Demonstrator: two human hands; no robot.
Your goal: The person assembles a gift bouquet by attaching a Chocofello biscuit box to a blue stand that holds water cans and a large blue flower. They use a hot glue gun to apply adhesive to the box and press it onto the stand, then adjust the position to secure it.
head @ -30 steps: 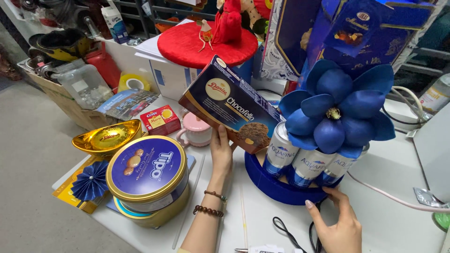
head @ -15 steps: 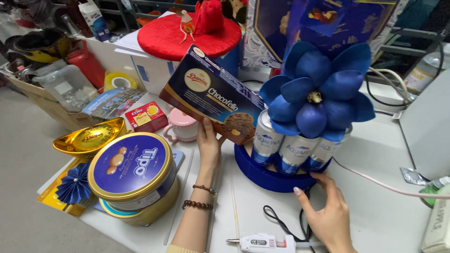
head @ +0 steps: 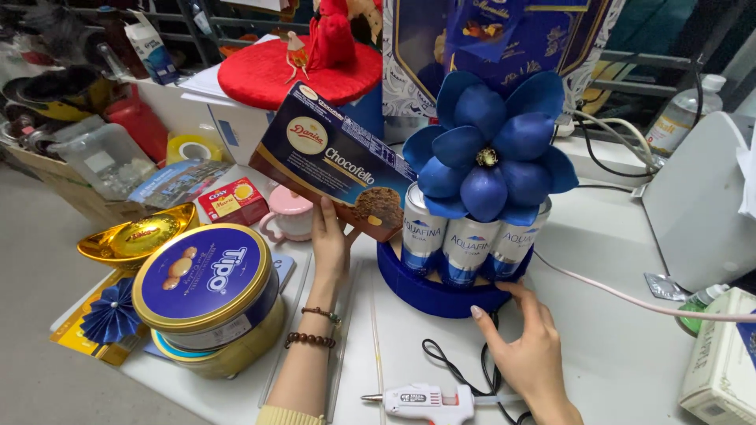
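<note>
My left hand point(head: 329, 245) hides the lower edge of the blue biscuit box point(head: 335, 161), so my grip there cannot be read. The box covers part of the pink mug point(head: 287, 218) at its 7 o'clock. The blue flower point(head: 488, 149) hides the can tops point(head: 465, 248). The glue gun point(head: 425, 401) is cut off at 6 o'clock, as is my right wrist.

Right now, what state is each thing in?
Left hand: holding cookie box, tilted, closed.
Right hand: touching blue base.
Cans: upright in base, under blue flower.
Round tin: lid on.
Glue gun: lying flat.
</note>
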